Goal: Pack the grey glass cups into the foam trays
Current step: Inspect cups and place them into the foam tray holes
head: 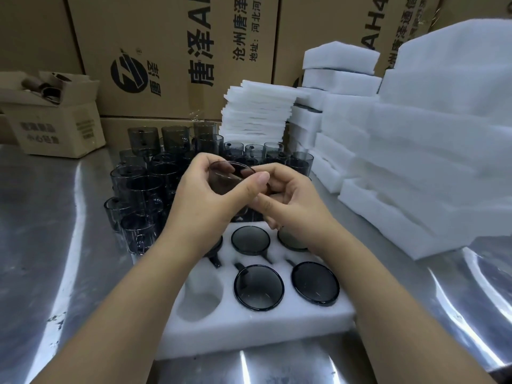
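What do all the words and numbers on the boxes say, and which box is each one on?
"唐泽A", sideways, cut off: middle carton.
"沧州唐泽", cut off: same carton.
"地址:河北河", cut off: same carton.
"AH4" and "唐泽通信", cut off: right carton.
Small box at left: upside-down print, too blurred to read.
Held cup and foam tray: no writing seen.

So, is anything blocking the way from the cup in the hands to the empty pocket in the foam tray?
Nothing visible does. The left hand and right hand hold the grey cup above the foam tray; its near-left pocket lies open and empty. Only the left forearm passes by its left edge.
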